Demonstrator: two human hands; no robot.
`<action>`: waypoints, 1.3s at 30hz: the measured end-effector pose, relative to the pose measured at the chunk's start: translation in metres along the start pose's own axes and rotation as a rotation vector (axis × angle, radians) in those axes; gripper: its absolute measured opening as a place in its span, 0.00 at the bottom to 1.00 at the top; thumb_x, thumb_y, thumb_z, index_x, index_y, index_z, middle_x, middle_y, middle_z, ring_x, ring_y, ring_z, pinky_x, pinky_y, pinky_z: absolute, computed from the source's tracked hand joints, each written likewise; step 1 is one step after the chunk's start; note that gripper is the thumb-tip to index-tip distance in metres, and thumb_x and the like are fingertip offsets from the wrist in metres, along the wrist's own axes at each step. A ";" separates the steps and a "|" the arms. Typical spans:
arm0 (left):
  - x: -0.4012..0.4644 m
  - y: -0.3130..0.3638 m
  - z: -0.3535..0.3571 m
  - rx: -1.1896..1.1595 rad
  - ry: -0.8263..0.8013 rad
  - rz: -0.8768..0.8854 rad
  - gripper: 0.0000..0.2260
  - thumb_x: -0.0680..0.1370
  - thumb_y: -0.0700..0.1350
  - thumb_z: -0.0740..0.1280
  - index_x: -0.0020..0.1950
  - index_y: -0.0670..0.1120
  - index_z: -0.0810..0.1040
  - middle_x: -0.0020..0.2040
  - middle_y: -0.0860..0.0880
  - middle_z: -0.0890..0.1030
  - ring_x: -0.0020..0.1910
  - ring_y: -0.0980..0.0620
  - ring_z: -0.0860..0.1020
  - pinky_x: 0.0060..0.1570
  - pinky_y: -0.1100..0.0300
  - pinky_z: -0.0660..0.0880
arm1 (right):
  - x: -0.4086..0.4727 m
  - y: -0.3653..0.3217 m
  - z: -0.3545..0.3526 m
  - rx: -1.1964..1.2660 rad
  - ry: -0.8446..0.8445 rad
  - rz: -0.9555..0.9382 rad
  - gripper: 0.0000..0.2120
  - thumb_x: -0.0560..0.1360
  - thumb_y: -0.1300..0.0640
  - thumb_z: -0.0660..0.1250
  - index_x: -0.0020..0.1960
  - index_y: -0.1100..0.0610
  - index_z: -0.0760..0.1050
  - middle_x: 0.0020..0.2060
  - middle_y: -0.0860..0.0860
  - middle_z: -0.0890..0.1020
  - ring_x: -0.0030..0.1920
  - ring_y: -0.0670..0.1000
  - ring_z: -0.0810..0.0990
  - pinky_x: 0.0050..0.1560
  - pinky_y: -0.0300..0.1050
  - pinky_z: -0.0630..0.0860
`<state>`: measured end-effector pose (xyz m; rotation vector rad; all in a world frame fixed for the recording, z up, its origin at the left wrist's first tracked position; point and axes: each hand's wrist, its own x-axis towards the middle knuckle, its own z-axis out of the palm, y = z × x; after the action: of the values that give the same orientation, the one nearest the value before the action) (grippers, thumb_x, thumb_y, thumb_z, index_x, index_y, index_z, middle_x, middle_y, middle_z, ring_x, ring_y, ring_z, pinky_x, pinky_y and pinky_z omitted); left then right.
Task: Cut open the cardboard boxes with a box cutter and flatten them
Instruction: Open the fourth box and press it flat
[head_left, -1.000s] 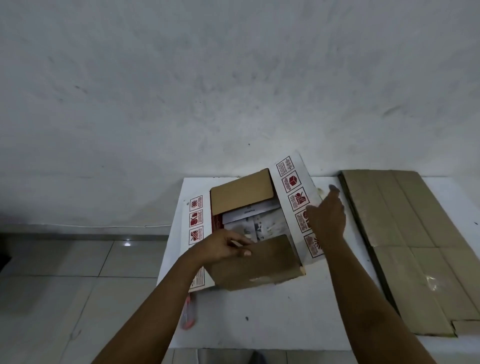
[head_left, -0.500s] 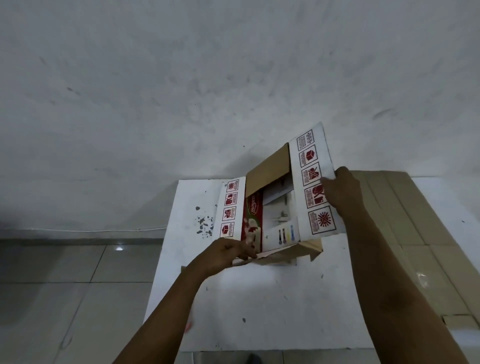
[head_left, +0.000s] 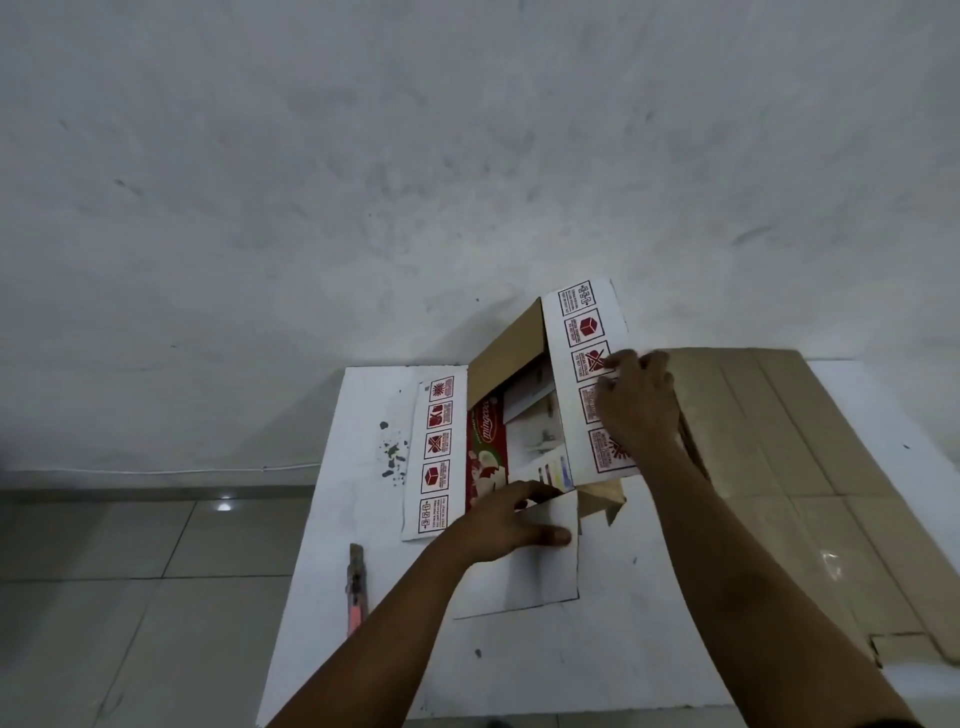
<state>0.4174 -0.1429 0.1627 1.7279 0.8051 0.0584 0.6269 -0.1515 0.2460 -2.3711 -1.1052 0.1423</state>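
While both hands' fingers (head_left: 631, 364) grip the box (head_left: 592, 374) flaps, forearms hide its near wall (cutter (head_left: 356, 587) half-hidden).

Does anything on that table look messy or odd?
Yes: dark specks are scattered on the white table, just left of the box; I cannot tell what they are. The box cutter lies near the table's left edge.
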 end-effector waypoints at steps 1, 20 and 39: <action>0.002 0.000 0.002 -0.017 0.026 0.003 0.31 0.70 0.60 0.76 0.71 0.57 0.72 0.68 0.57 0.74 0.67 0.54 0.71 0.61 0.60 0.69 | -0.003 0.000 0.004 -0.120 0.017 -0.036 0.23 0.75 0.43 0.67 0.64 0.55 0.68 0.61 0.60 0.68 0.59 0.63 0.73 0.55 0.57 0.74; 0.074 0.027 -0.089 -0.163 0.292 -0.049 0.36 0.77 0.73 0.49 0.76 0.51 0.67 0.74 0.47 0.70 0.73 0.46 0.68 0.71 0.47 0.66 | -0.040 -0.041 0.032 -0.501 -0.026 -0.092 0.58 0.59 0.28 0.72 0.78 0.52 0.50 0.75 0.66 0.54 0.71 0.68 0.62 0.66 0.64 0.66; 0.136 0.036 -0.156 -0.202 0.531 -0.026 0.62 0.59 0.76 0.72 0.81 0.56 0.41 0.81 0.49 0.38 0.80 0.42 0.42 0.75 0.33 0.48 | -0.091 -0.092 0.050 -0.497 0.016 -0.089 0.53 0.53 0.34 0.76 0.73 0.56 0.69 0.72 0.68 0.64 0.60 0.65 0.71 0.49 0.57 0.73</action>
<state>0.4708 0.0574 0.1960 1.5236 1.1627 0.5813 0.4883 -0.1489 0.2373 -2.7340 -1.3606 -0.2072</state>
